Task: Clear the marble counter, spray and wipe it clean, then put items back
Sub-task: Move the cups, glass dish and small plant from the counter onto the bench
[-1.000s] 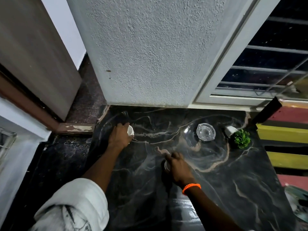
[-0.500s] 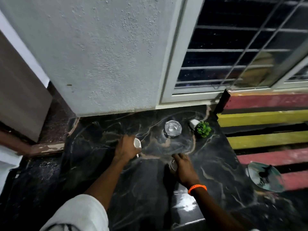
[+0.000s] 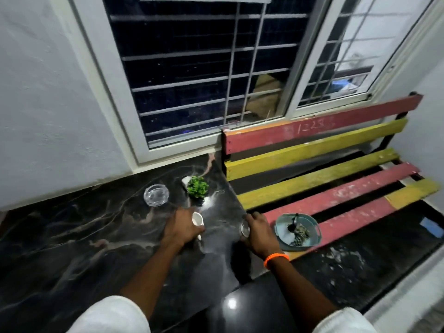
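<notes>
The black marble counter (image 3: 79, 236) with pale veins fills the lower left. My left hand (image 3: 180, 228) is closed around a small white cup (image 3: 197, 219) just above the counter's right part. My right hand (image 3: 260, 233), with an orange band at the wrist, grips a small clear glass (image 3: 245, 229) at the counter's right edge. A clear glass ashtray (image 3: 156, 195) sits further back on the marble. Beside it a small green plant in a white pot (image 3: 197, 186) lies tipped on its side.
A bench of red and yellow slats (image 3: 336, 195) stands right of the counter, under a barred window (image 3: 204, 68). On the bench sits a teal tray (image 3: 312, 224) with dark bits in it. A grey textured wall (image 3: 48, 104) backs the counter.
Both hands have carried the cup and the glass rightward across the counter, toward the bench. The view has swung right, bringing the bench and the tray into sight.
</notes>
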